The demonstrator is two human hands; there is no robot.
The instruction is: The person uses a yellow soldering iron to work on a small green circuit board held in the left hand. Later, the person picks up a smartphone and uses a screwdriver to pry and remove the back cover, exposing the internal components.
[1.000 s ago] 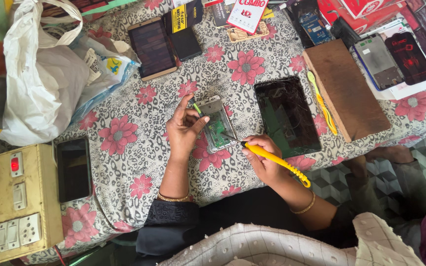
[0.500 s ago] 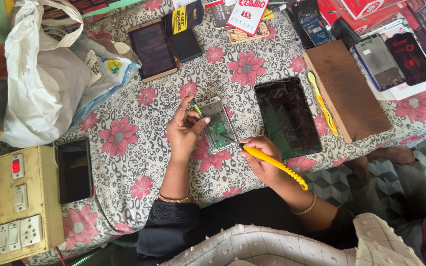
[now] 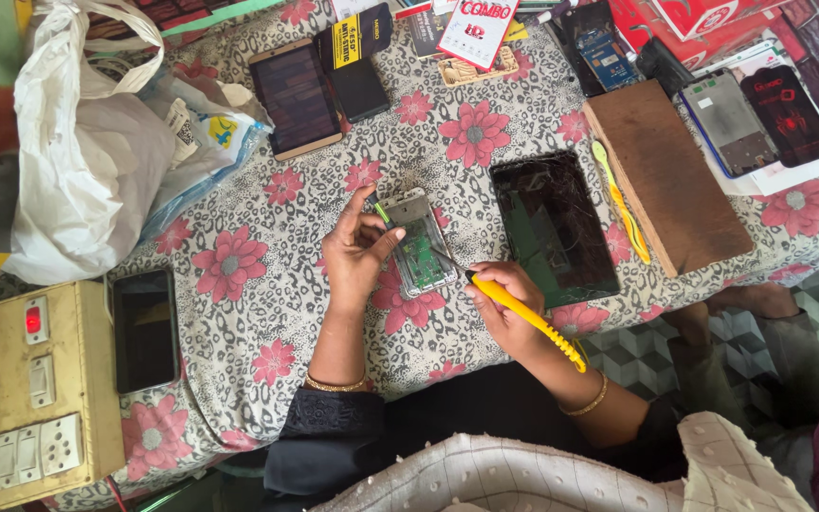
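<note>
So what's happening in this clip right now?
A person sits at a table with a floral cloth, working on an opened phone with its circuit board exposed. The left hand steadies the phone's upper edge, while the right hand holds a yellow screwdriver with its tip at the phone's right side. Beside it lie a cracked tablet, a wooden board and a second yellow tool.

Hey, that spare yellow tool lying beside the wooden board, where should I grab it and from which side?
Grip the yellow tool at mid-handle, coming from above on its left side: it lies flat along the wooden board, which blocks its right edge, while the cracked tablet leaves a narrow gap.
</note>
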